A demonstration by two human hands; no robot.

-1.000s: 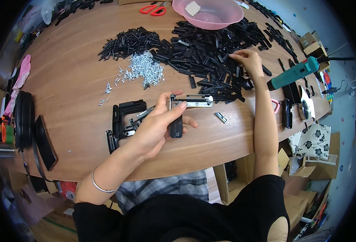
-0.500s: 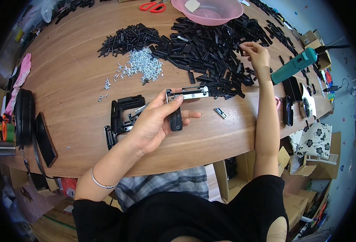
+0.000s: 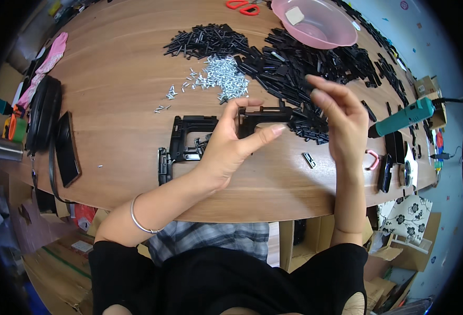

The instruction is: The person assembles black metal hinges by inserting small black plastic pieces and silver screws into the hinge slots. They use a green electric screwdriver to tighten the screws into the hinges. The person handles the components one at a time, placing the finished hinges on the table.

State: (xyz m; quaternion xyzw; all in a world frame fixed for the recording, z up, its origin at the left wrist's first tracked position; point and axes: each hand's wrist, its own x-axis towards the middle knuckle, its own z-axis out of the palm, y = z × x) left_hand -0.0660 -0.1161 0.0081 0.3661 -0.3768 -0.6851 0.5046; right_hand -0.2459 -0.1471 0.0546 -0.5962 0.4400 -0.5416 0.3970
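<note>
My left hand holds a black L-shaped plastic part above the table, its thumb stretched along the near side. The part's long bar points right, toward my other hand. My right hand is raised over the near right side of a heap of black plastic pieces. Its thumb and forefinger are bent toward each other; whatever is between them blends into the dark heap. Beside my left wrist lie black frame-shaped assemblies. One small metal-and-black piece rests alone below the heap.
Silver screws are piled beside a heap of thin black pins. A pink basin and red scissors are at the far side. To the right is a teal electric screwdriver; to the left, a phone and black case.
My right hand has come back from the heap, nearer my left hand. My left hand has turned the part, so its black side now shows instead of the silver strip. The view has shifted.
</note>
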